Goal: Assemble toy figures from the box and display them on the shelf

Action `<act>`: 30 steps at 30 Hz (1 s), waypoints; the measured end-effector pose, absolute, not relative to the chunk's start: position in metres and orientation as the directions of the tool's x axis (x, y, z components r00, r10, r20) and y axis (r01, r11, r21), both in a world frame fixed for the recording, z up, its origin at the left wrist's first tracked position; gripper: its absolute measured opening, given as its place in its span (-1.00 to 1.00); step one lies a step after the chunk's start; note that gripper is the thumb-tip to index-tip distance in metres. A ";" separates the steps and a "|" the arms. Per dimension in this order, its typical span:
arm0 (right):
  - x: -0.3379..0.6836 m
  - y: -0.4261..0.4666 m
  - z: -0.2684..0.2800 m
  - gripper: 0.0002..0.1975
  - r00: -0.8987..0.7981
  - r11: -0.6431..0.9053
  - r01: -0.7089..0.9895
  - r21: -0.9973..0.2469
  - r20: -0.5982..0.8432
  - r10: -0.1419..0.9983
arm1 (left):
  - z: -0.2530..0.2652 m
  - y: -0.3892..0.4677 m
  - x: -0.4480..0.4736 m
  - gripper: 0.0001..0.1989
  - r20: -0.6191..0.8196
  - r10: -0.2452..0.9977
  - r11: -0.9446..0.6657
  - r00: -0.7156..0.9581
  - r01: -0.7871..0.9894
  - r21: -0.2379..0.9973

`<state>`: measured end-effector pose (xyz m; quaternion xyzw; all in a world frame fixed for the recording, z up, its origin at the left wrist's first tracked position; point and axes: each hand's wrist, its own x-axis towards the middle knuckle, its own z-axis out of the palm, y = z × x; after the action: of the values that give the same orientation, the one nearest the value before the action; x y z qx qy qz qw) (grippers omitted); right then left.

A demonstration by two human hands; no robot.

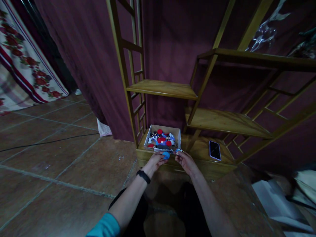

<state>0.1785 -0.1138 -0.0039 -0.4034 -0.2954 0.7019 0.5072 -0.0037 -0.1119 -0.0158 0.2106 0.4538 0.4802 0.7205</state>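
A shallow cardboard box [179, 135] rests on the low wooden ledge, filled with small red, white, blue and black pieces. Just in front of its near edge, my left hand [157, 160] pinches a flat blue disc [166, 155]. Close by on the right, my right hand [184, 160] has its fingertips closed on a small white-and-blue piece [179, 150], too small to make out its kind. The two held pieces are apart, with a narrow gap between the hands.
A wooden shelf unit [163, 88] rises around the box, with a purple curtain [168, 49] behind. A phone [215, 150] lies on the ledge at right. A black cable [49, 142] crosses the tiled floor at left. White packaging [276, 200] lies at lower right.
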 end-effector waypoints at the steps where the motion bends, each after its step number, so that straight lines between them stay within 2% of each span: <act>1: 0.178 -0.117 -0.005 -0.75 -0.126 -0.287 -0.450 -0.846 -0.258 0.958 | -0.014 -0.114 -0.004 -0.74 -0.451 0.885 0.446 0.117 -0.494 0.747; 7: 0.171 -0.130 -0.010 -0.67 -0.035 -0.199 -0.376 -0.905 -0.201 0.979 | -0.021 -0.126 -0.007 -0.78 -0.451 0.892 0.394 -0.037 -0.428 0.814; 12: 0.163 -0.129 -0.014 -0.64 -0.028 -0.202 -0.376 -0.904 -0.207 0.978 | -0.028 -0.130 -0.004 -0.78 -0.476 0.878 0.400 -0.056 -0.461 0.792; 15: 0.157 -0.125 -0.018 -0.62 -0.019 -0.191 -0.293 -0.937 -0.194 0.981 | -0.027 -0.126 -0.006 -0.77 -0.518 0.851 0.409 -0.088 -0.509 0.758; 19: 0.149 -0.118 -0.026 -0.62 0.002 -0.162 -0.201 -0.966 -0.166 0.986 | -0.029 -0.121 -0.012 -0.77 -0.555 0.830 0.446 -0.049 -0.539 0.715; 26: 0.149 -0.116 -0.029 -0.59 -0.026 -0.203 -0.245 -0.948 -0.203 0.979 | -0.031 -0.122 -0.014 -0.80 -0.502 0.864 0.439 0.037 -0.542 0.716; 30: 0.155 -0.119 -0.024 -0.61 -0.045 -0.233 -0.232 -0.944 -0.229 0.972 | -0.032 -0.121 -0.012 -0.82 -0.498 0.867 0.434 0.030 -0.538 0.722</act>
<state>0.1551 -0.1190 -0.0239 -0.4879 -0.3796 0.6152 0.4893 -0.0119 -0.1214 -0.0322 0.1707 0.4807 0.5038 0.6971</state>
